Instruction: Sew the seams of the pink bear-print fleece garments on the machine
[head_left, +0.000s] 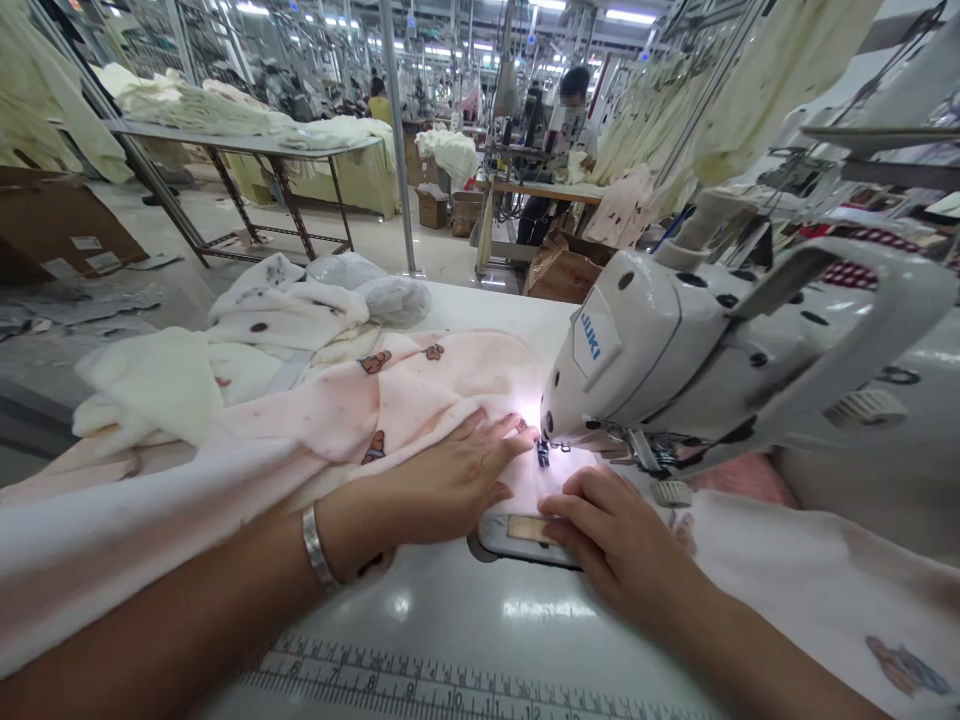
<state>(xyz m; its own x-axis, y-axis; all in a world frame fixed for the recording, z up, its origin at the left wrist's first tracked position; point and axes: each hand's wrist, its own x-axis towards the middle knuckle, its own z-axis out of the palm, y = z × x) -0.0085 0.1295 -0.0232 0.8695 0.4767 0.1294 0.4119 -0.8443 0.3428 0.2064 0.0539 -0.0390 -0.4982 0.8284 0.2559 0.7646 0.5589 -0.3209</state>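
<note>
One white sewing table (420,640) fills the near scene, with one JUKI sewing machine (637,370) standing on its right and a printed ruler scale (450,685) along its near edge. One long piece of pale pink fabric (420,395), printed with small bears, lies across the table, its long axis running from the left toward the machine, its end passing under the presser foot (543,452). A bunched cream fabric (157,385) sits beyond it to the left. The two hands stay apart, both spread flat and pressing on the pink fabric, neither gripping. The left hand (442,490), wearing one metal bangle (316,548), has its fingertips just beside the foot. The right hand (615,540) lies nearer, beside a metal plate (521,535).
</note>
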